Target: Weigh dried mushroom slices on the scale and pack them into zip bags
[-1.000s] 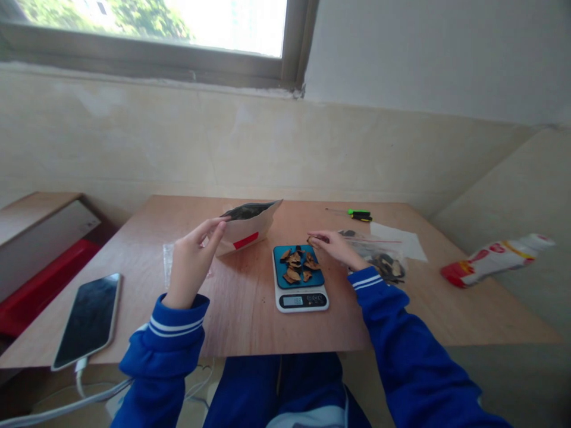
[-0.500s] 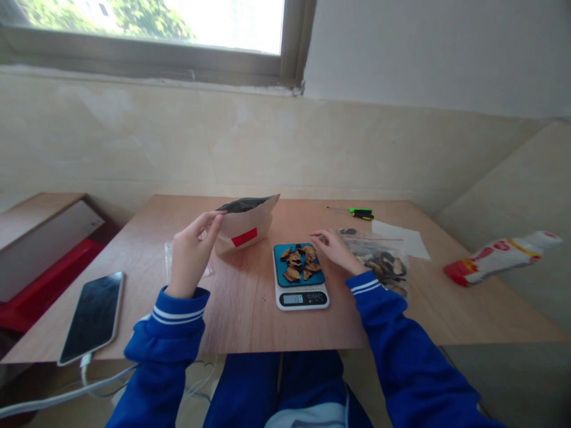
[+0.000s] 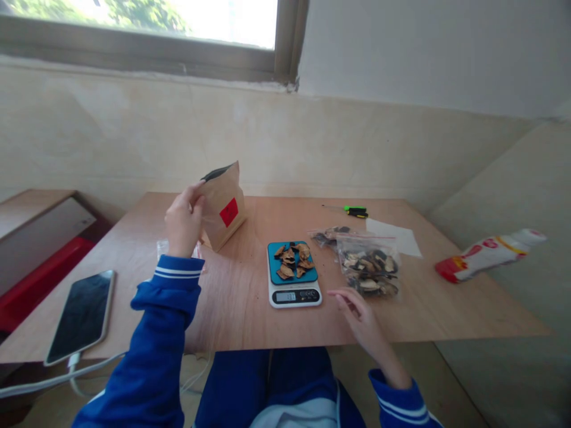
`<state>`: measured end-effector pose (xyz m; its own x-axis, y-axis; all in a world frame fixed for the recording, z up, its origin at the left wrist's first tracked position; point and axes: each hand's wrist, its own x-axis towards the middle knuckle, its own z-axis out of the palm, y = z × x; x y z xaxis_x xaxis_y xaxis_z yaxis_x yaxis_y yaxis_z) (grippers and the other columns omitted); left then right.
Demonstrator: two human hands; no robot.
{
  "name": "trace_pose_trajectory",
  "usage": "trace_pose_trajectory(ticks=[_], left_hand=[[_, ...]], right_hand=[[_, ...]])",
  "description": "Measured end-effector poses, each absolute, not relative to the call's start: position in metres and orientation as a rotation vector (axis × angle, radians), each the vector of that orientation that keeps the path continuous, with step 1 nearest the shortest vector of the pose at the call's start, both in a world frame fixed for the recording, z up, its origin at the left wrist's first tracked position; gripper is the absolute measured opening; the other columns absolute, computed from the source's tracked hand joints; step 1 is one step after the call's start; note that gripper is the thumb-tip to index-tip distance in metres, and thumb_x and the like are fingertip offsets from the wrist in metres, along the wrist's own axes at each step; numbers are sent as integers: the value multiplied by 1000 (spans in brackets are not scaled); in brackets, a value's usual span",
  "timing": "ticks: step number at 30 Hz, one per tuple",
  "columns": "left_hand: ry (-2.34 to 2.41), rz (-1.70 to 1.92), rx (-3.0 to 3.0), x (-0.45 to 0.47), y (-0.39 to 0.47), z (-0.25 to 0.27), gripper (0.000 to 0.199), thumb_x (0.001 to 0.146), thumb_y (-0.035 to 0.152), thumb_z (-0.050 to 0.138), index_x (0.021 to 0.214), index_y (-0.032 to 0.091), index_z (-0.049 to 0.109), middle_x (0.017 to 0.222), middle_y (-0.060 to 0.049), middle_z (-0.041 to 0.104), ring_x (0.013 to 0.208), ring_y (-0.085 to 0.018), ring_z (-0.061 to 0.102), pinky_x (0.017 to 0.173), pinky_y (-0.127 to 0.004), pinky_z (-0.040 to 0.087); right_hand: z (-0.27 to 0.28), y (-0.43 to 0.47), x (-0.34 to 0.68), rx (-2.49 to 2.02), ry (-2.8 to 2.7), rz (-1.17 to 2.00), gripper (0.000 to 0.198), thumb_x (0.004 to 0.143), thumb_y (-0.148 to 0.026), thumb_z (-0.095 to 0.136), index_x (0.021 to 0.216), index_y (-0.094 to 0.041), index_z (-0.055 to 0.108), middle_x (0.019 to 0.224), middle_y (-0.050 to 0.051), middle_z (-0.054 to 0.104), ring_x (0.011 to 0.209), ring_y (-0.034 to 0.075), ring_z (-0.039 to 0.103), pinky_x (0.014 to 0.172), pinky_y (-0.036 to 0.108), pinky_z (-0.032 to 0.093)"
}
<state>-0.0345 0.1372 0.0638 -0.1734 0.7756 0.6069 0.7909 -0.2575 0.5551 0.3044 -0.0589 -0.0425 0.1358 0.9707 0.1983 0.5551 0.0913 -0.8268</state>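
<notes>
Left hand [image 3: 184, 221] pinching the rim of a tilted paper bag [image 3: 216, 229]; right hand [image 3: 360, 315] loosely half-open and holding nothing.
The bag's mouth gapes near the back edge of the tabletop [image 3: 245, 321], left of centre; the right hand hovers by the front edge, just beside a white scale [image 3: 289, 287] bearing brown dried pieces [image 3: 289, 256]; farther right lies a clear zip bag [image 3: 370, 267] of dark slices, and outward a phone [image 3: 81, 317] at the front-left corner, a green-handled tool [image 3: 355, 208] near the back edge, and a bottle [image 3: 488, 255] toward the right edge.
</notes>
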Motion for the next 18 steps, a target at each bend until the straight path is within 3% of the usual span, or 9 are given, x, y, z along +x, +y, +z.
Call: trace_pose_trajectory(ticks=[4, 10, 18], left_hand=[[-1877, -1440, -2035, -30, 135, 59, 31, 90, 23, 50, 119, 25, 62, 93, -4, 69, 83, -20, 64, 80, -30, 46], [-1879, -1357, -2007, -33, 121, 56, 27, 95, 37, 46, 105, 22, 65, 73, -1, 64, 65, -15, 59, 64, -25, 40], [-1614, -1256, -2314, -18, 71, 37, 23, 97, 31, 43, 103, 23, 64, 108, -5, 71, 92, -20, 66, 76, -29, 47]], right_hand=[[-46, -61, 294, -1570, -1521, 671, 32, 93, -41, 47, 98, -19, 70, 99, 9, 68, 95, 21, 64, 72, 28, 50], [-36, -43, 278, -1453, -1604, 668, 27, 95, -37, 46, 97, -20, 68, 101, 8, 67, 97, 20, 63, 79, 30, 50], [36, -1, 249, -1148, -1799, 470, 24, 97, -27, 44, 112, -24, 63, 113, 7, 65, 110, 20, 59, 98, 36, 45]])
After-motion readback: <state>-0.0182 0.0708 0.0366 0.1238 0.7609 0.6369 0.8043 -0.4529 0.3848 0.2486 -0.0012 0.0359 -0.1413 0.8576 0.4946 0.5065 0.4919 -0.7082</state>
